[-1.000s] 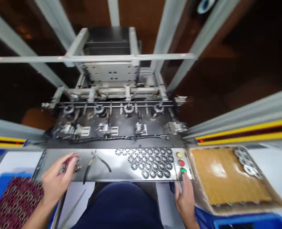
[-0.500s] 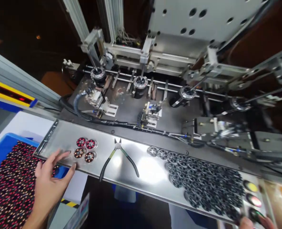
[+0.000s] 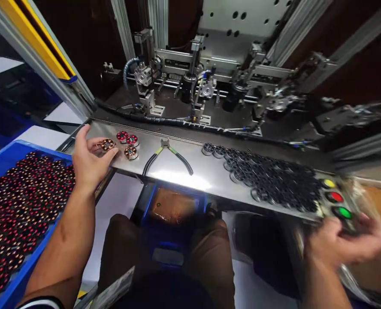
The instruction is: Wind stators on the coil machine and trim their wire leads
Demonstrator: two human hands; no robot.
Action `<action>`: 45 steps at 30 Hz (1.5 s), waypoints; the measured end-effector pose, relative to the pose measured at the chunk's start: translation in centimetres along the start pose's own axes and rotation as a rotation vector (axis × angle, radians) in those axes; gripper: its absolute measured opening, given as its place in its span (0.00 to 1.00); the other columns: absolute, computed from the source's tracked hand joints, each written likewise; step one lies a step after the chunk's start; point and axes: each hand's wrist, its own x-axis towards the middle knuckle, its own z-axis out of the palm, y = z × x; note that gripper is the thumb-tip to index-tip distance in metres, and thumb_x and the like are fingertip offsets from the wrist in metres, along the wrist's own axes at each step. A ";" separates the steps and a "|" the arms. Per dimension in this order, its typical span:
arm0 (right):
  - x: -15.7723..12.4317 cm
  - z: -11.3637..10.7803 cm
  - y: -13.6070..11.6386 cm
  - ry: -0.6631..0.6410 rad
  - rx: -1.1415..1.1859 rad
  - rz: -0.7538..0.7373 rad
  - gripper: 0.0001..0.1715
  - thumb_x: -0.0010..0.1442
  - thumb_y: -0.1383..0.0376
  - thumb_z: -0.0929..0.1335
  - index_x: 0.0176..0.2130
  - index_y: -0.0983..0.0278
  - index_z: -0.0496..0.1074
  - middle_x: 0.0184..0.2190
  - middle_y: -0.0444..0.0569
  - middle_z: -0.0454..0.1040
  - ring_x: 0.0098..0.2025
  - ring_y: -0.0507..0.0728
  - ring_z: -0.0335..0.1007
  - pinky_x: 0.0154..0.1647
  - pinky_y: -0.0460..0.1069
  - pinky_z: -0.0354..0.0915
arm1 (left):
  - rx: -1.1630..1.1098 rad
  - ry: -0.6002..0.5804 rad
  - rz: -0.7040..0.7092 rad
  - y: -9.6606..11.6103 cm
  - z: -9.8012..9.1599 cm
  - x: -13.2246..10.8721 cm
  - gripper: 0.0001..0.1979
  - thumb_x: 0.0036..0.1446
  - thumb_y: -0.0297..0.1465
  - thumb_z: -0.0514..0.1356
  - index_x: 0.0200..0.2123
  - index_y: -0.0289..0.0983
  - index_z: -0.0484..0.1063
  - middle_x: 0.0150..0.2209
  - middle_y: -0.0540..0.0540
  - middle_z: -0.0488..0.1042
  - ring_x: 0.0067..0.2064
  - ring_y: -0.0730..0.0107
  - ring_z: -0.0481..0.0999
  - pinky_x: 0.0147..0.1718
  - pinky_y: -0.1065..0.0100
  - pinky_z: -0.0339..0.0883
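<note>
My left hand (image 3: 90,159) has its thumb and fingers around a small copper-wound motor stator (image 3: 107,144) at the tray's left end. Beside it on the metal tray (image 3: 206,180) sit another copper-wound stator (image 3: 131,152) and two red-wound stators (image 3: 122,136). My right hand (image 3: 348,240), blurred, is just below the green button (image 3: 343,212) at the tray's right end. Its thumb and fingers look apart; whether it touches the button, I cannot tell. Diagonal cutters (image 3: 167,152) lie with spread handles mid-tray. Many dark rings (image 3: 270,176) cover the tray's right part.
A blue bin (image 3: 26,148) full of wound stators stands at the left. Behind the tray is a machine with metal clamps (image 3: 143,75) and cabling (image 3: 174,122). Red (image 3: 335,197) and yellow buttons (image 3: 329,183) sit above the green one. A blue container (image 3: 174,206) is below the tray.
My left hand has closed on one copper-wound stator. My right hand shows more fully near the buttons, and the green button looks brighter. The view has shifted, and machine parts have changed position.
</note>
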 end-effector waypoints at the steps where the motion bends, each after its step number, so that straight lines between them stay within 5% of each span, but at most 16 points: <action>1: 0.3 -0.3 -0.2 0.029 0.032 -0.003 0.36 0.60 0.46 0.62 0.63 0.54 0.62 0.58 0.60 0.68 0.60 0.70 0.65 0.58 0.59 0.62 | -0.064 0.017 0.003 0.2 -0.6 -0.2 0.47 0.43 0.32 0.73 0.64 0.36 0.54 0.46 0.44 0.77 0.39 0.63 0.80 0.41 0.56 0.77; 4: -0.5 -2.3 -2.7 0.042 0.202 0.001 0.31 0.58 0.50 0.67 0.59 0.56 0.68 0.57 0.63 0.69 0.60 0.72 0.64 0.61 0.61 0.60 | -0.187 0.063 0.110 2.0 -3.2 -2.5 0.45 0.48 0.32 0.69 0.65 0.36 0.49 0.48 0.43 0.75 0.39 0.67 0.79 0.39 0.62 0.77; 7: -4.2 -6.3 -8.3 -0.057 0.411 -0.032 0.29 0.59 0.52 0.68 0.56 0.61 0.69 0.52 0.64 0.71 0.50 0.68 0.73 0.48 0.62 0.71 | -0.274 0.064 0.305 5.9 -5.4 -7.9 0.45 0.51 0.32 0.68 0.66 0.40 0.47 0.48 0.42 0.76 0.46 0.64 0.79 0.47 0.59 0.76; 9: -7.4 -9.6 -12.8 -0.308 0.532 -0.141 0.19 0.60 0.52 0.68 0.46 0.59 0.75 0.40 0.52 0.78 0.39 0.59 0.78 0.41 0.54 0.74 | -0.346 0.035 0.379 8.8 -6.2 -12.6 0.46 0.51 0.32 0.68 0.66 0.43 0.44 0.48 0.42 0.77 0.47 0.62 0.79 0.47 0.58 0.76; 11: -9.5 -12.1 -16.4 -0.770 0.801 -0.268 0.16 0.62 0.55 0.67 0.44 0.61 0.74 0.39 0.51 0.78 0.37 0.56 0.77 0.39 0.52 0.74 | -0.427 -0.007 0.437 11.1 -6.8 -17.1 0.48 0.49 0.31 0.69 0.67 0.45 0.43 0.47 0.42 0.78 0.45 0.62 0.80 0.43 0.59 0.78; 12: -9.9 -12.7 -17.5 -0.815 0.874 -0.323 0.16 0.62 0.55 0.67 0.44 0.62 0.73 0.39 0.51 0.78 0.37 0.56 0.77 0.38 0.51 0.74 | -0.470 -0.038 0.454 11.9 -7.2 -19.0 0.49 0.49 0.29 0.70 0.67 0.46 0.43 0.47 0.42 0.78 0.44 0.63 0.81 0.41 0.60 0.79; 13: -9.6 -12.8 -17.9 -0.767 0.860 -0.372 0.15 0.62 0.56 0.67 0.45 0.62 0.72 0.41 0.51 0.77 0.38 0.55 0.76 0.40 0.51 0.74 | -0.513 -0.067 0.462 12.4 -7.6 -20.6 0.49 0.48 0.28 0.70 0.67 0.47 0.44 0.46 0.43 0.79 0.42 0.63 0.81 0.40 0.60 0.79; 16: -6.1 -10.7 -14.7 -0.281 0.422 -0.362 0.18 0.66 0.58 0.61 0.49 0.64 0.70 0.46 0.56 0.74 0.47 0.58 0.72 0.52 0.55 0.68 | -0.602 -0.102 0.413 12.8 -9.3 -23.5 0.50 0.45 0.23 0.70 0.66 0.50 0.49 0.45 0.45 0.80 0.40 0.65 0.82 0.39 0.61 0.80; 19: -2.2 -7.8 -7.7 -0.182 0.218 -0.277 0.24 0.65 0.63 0.58 0.55 0.74 0.65 0.50 0.68 0.71 0.54 0.64 0.67 0.58 0.63 0.63 | -0.646 -0.135 0.237 12.4 -10.6 -24.5 0.50 0.43 0.21 0.71 0.65 0.52 0.52 0.43 0.47 0.80 0.38 0.66 0.82 0.35 0.66 0.81; 23: -1.3 -5.8 -0.7 -0.240 0.054 -0.299 0.26 0.63 0.65 0.58 0.57 0.75 0.64 0.55 0.66 0.69 0.60 0.62 0.62 0.62 0.58 0.60 | -0.751 -0.300 0.023 11.9 -9.9 -24.6 0.49 0.43 0.22 0.71 0.65 0.52 0.53 0.41 0.48 0.81 0.39 0.65 0.83 0.37 0.68 0.81; 30: 0.3 -5.3 0.7 -0.295 -0.108 -0.295 0.31 0.63 0.57 0.63 0.58 0.76 0.63 0.54 0.68 0.70 0.57 0.67 0.64 0.59 0.62 0.60 | -0.761 -0.383 -0.041 11.0 -7.0 -23.6 0.56 0.36 0.20 0.74 0.65 0.52 0.51 0.41 0.50 0.80 0.39 0.66 0.82 0.38 0.68 0.80; 34: 1.4 -6.2 -1.8 -0.321 -0.132 -0.297 0.29 0.60 0.56 0.67 0.53 0.76 0.68 0.48 0.70 0.73 0.53 0.72 0.66 0.55 0.68 0.60 | -0.756 -0.343 0.026 11.8 -6.8 -22.5 0.54 0.39 0.20 0.73 0.65 0.51 0.51 0.40 0.50 0.80 0.37 0.68 0.82 0.38 0.68 0.80; 36: -0.6 -7.2 -4.8 -0.309 -0.031 -0.306 0.30 0.59 0.54 0.68 0.52 0.74 0.68 0.47 0.68 0.73 0.53 0.71 0.66 0.55 0.67 0.60 | -0.778 -0.317 0.151 12.4 -6.5 -22.0 0.54 0.41 0.19 0.72 0.66 0.50 0.50 0.43 0.48 0.80 0.38 0.68 0.82 0.39 0.68 0.79; 38: -4.3 -9.0 -8.8 -0.346 0.317 -0.265 0.24 0.60 0.53 0.68 0.49 0.68 0.70 0.45 0.60 0.74 0.48 0.64 0.69 0.52 0.60 0.65 | -0.782 -0.275 0.351 12.9 -6.0 -21.6 0.56 0.41 0.16 0.71 0.67 0.50 0.48 0.46 0.46 0.80 0.40 0.68 0.82 0.40 0.67 0.79; 42: -12.0 -13.1 -16.8 -1.137 1.056 0.017 0.20 0.58 0.50 0.70 0.38 0.65 0.72 0.29 0.47 0.74 0.27 0.52 0.69 0.27 0.47 0.65 | -0.737 -0.227 0.607 13.0 -5.2 -21.6 0.62 0.38 0.12 0.71 0.68 0.51 0.42 0.50 0.44 0.78 0.42 0.68 0.81 0.42 0.65 0.79; 45: -14.5 -14.3 -20.5 -1.399 1.226 0.204 0.21 0.54 0.51 0.73 0.28 0.65 0.69 0.20 0.41 0.67 0.20 0.47 0.59 0.21 0.44 0.56 | -0.733 -0.276 0.574 12.9 -5.2 -22.2 0.62 0.41 0.13 0.70 0.69 0.53 0.39 0.51 0.43 0.77 0.43 0.67 0.81 0.41 0.64 0.79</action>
